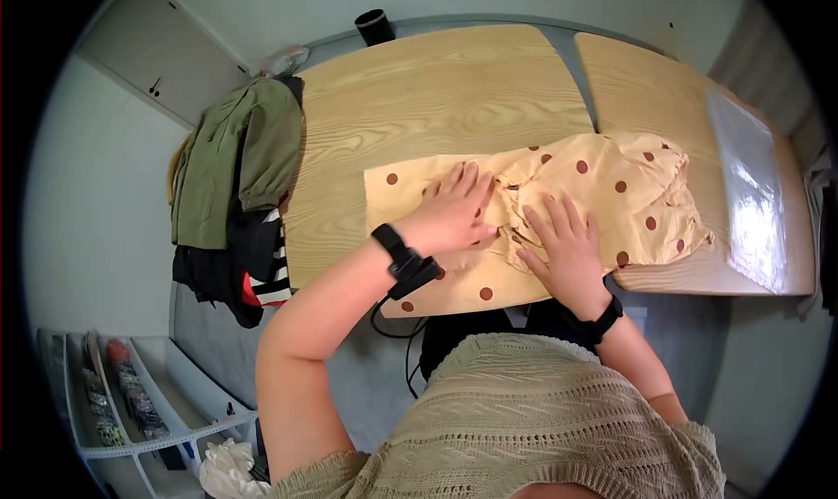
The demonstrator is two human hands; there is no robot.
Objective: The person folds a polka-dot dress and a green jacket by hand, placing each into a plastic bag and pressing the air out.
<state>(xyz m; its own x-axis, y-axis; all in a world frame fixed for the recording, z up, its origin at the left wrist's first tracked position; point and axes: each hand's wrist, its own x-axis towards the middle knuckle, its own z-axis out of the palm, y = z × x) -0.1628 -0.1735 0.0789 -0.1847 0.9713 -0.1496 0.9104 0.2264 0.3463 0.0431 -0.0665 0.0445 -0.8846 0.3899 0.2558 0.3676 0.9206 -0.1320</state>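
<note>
A peach garment with brown polka dots [650, 198], perhaps a dress, lies spread across two wooden tables. Its flared left part is flat, and a gathered, ruffled seam crosses its middle. On the flat part rests my left hand [449, 211], fingers spread, just left of the gathers. My right hand [563, 246] lies on the cloth at the right of the gathers, its fingers outstretched and pointing away from me. Neither hand grips the fabric. The garment's right end is bunched and wrinkled, and its lower edge reaches the table's near edge.
An olive jacket [209, 176] and dark clothes hang over the left table edge. A clear plastic sheet [746, 185] lies on the right table [655, 80]. A black cup-like bin [374, 27] stands beyond the left table [419, 89]. A white divided shelf [166, 438] is at lower left.
</note>
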